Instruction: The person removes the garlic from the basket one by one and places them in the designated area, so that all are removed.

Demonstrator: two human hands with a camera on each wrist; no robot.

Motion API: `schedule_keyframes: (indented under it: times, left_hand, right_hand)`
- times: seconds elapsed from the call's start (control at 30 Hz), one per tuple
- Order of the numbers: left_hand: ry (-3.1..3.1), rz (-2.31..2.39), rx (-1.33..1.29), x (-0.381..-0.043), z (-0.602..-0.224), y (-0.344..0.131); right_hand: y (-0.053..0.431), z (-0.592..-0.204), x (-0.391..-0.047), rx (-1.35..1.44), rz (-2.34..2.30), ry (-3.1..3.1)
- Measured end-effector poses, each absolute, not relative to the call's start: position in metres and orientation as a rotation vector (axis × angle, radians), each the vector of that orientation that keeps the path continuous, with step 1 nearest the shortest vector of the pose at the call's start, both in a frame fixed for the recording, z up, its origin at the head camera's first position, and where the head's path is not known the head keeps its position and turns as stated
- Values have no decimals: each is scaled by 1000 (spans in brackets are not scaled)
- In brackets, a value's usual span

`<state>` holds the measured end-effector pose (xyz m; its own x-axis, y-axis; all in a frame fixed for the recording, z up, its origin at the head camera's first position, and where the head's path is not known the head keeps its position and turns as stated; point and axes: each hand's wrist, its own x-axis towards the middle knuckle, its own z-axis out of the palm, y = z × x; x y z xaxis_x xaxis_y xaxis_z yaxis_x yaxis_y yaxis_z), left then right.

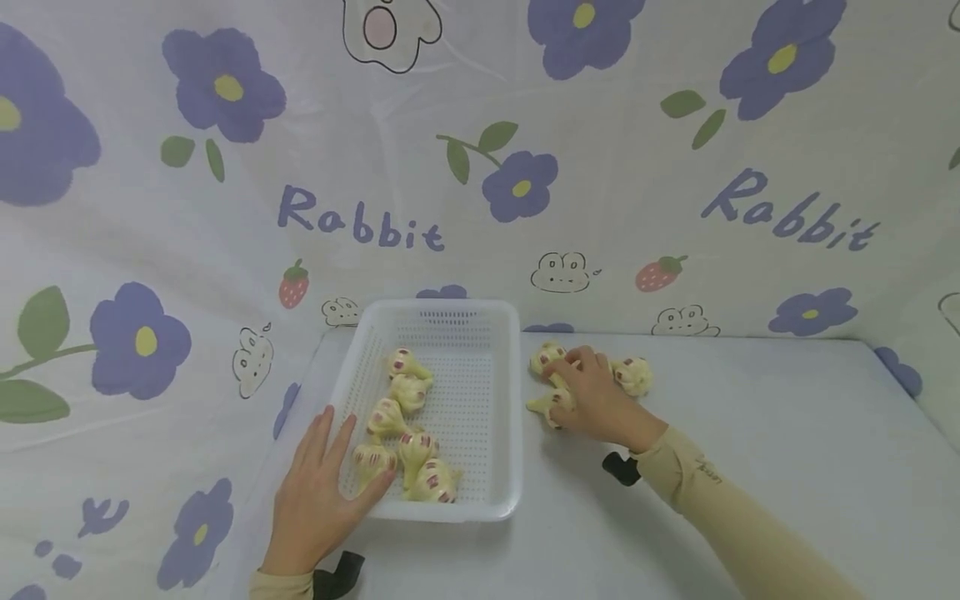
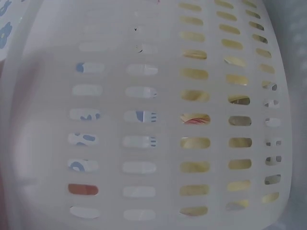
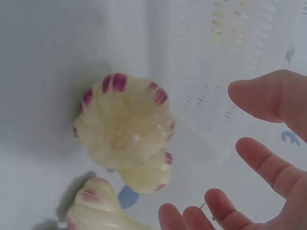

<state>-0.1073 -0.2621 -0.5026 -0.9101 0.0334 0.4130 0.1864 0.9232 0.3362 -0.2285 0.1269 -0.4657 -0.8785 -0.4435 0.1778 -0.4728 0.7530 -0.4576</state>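
loosely spread, right fingers (image 3: 268, 165) are near a garlic bulb (image 3: 124, 124).

On my feed, the basket (image 1: 504, 492) stands on the left part of the table (image 1: 750, 467), before the wall cloth (image 1: 615, 192), six garlic bulbs (image 1: 417, 450) inside. I see the left hand (image 1: 315, 500) at its left front corner; right of it, the right hand (image 1: 592, 400) is among loose bulbs (image 1: 634, 377).
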Motion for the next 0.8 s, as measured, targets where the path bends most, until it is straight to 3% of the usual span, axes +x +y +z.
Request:
schedule_keyframes:
  times: [0.8]
  left_hand:
    - [-2772,-573,-146,-99,-492,-258]
  right_hand:
    - [111,-423,-204,900,828,-2798]
